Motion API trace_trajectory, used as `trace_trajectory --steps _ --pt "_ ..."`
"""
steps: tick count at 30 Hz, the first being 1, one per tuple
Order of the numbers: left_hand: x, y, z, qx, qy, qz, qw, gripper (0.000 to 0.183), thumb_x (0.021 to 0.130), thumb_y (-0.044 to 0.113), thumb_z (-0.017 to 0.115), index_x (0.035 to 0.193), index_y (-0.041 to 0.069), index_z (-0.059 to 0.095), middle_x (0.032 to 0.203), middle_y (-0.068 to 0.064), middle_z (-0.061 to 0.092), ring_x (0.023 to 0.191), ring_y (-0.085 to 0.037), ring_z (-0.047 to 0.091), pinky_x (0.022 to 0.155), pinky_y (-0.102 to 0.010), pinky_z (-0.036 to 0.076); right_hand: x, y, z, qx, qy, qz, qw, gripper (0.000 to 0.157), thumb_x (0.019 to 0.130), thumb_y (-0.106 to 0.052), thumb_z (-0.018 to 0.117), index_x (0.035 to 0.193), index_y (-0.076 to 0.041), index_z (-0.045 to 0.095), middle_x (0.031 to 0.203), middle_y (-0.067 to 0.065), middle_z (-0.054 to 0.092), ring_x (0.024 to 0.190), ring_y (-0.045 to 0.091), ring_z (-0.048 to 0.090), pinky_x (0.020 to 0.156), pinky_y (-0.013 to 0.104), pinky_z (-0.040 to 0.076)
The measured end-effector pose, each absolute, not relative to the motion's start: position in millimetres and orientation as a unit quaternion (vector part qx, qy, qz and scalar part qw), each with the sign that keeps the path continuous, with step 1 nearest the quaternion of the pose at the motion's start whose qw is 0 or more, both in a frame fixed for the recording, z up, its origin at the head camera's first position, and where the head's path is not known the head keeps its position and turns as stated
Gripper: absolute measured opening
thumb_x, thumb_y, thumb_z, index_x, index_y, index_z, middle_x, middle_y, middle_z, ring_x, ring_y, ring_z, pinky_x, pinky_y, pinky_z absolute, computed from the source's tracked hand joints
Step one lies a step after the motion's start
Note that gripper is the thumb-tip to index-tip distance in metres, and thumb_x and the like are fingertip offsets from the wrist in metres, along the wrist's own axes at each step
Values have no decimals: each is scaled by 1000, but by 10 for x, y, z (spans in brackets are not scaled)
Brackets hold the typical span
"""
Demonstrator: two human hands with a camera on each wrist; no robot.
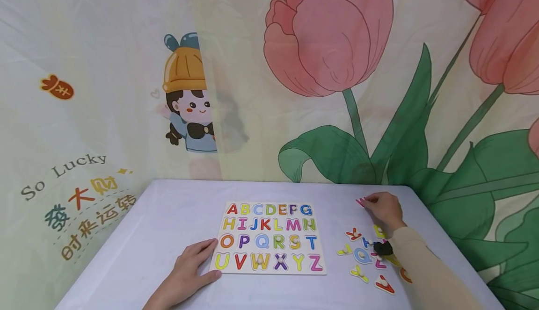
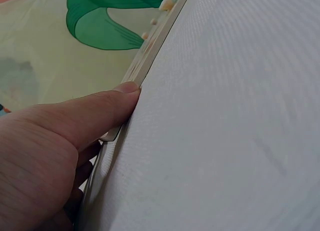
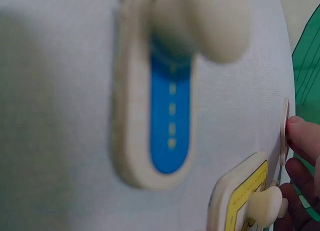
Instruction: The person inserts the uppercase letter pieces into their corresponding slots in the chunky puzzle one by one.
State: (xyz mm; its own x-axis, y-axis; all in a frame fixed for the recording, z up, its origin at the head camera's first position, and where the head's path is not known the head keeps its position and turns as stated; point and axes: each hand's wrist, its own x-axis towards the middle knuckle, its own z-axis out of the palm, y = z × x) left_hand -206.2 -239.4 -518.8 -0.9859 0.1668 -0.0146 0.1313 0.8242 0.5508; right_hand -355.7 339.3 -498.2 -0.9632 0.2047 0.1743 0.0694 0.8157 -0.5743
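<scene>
A white alphabet puzzle board (image 1: 269, 234) lies on the table, with coloured letters in rows and small knobs on some of them. My left hand (image 1: 187, 270) holds its near left corner. The left thumb lies along the near edge in the left wrist view, and fingers touch the left side. At the table's far right, my right hand (image 1: 385, 209) pinches a small pink letter piece (image 1: 360, 202) by its fingertips; which letter it is cannot be told. In the right wrist view, that piece (image 3: 284, 131) appears edge-on between thumb and fingers.
Loose knobbed letters lie right of the board, among them a red K (image 1: 354, 233), blue Q (image 1: 362, 255), yellow Y (image 1: 359, 273) and red V (image 1: 384, 284). The right forearm (image 1: 425, 263) covers part of the pile. A printed curtain (image 1: 244, 113) hangs behind the table.
</scene>
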Motion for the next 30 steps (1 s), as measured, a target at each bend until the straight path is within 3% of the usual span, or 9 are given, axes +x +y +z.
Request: trace_trajectory --steps 8,22,30 --pt "-2064 -2386 -5177 82 955 284 30 92 83 58 85 159 17 52 162 2 48 150 -29 37 116 -64 34 -3576 3423 -4996 -36 -945 307 106 28 99 -24 76 112 0 80 115 22 72 106 39 62 92 55 52" --pt "-2059 -2425 -5179 96 955 281 18 91 84 57 84 158 15 53 161 2 48 150 -30 37 116 -64 33 -3588 3488 -4834 108 -952 283 34 16 95 -16 81 109 -7 84 103 5 72 95 23 62 80 30 55" --pt "-2065 -2414 -5184 97 954 281 21 91 84 58 84 158 15 53 161 1 49 150 -31 38 116 -64 33 -3555 3485 -4838 97 -956 278 15 21 96 -17 81 113 -5 82 108 9 72 97 25 62 83 36 58"
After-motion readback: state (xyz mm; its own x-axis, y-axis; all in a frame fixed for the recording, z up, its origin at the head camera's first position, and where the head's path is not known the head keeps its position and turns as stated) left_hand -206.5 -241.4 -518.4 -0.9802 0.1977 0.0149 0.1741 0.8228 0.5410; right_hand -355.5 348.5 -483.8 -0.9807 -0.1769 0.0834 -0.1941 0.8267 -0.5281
